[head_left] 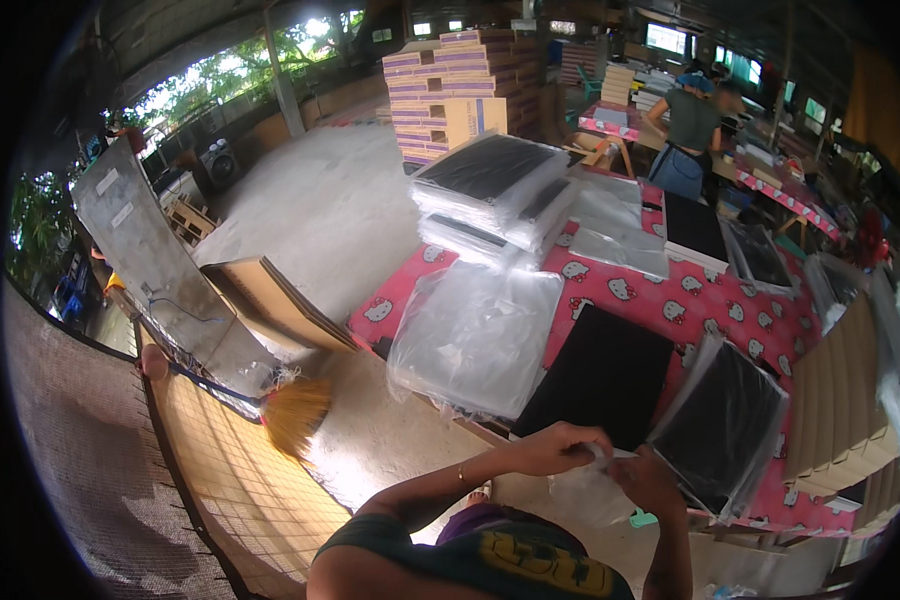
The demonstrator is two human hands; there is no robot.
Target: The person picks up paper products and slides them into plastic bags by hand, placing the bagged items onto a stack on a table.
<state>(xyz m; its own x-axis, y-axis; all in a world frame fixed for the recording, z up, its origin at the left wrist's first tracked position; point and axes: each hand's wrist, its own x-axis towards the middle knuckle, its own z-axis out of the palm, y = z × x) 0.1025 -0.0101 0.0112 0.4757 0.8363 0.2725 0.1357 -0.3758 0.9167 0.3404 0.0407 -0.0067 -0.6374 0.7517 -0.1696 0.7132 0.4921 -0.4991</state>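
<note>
At the table's near edge, my left hand and my right hand pinch a clear plastic bag between them, which hangs down in front of me. Just beyond my hands lies a flat black board, bare on the pink table cover. A black board in clear plastic rests to the right, close to my right hand. On the left of the bare board sits a pile of clear plastic bags.
Wrapped black boards are stacked on the pink patterned table. Cardboard pieces line its right end. Boxes stand behind. A broom and leaning cardboard are at left. A person stands farther off.
</note>
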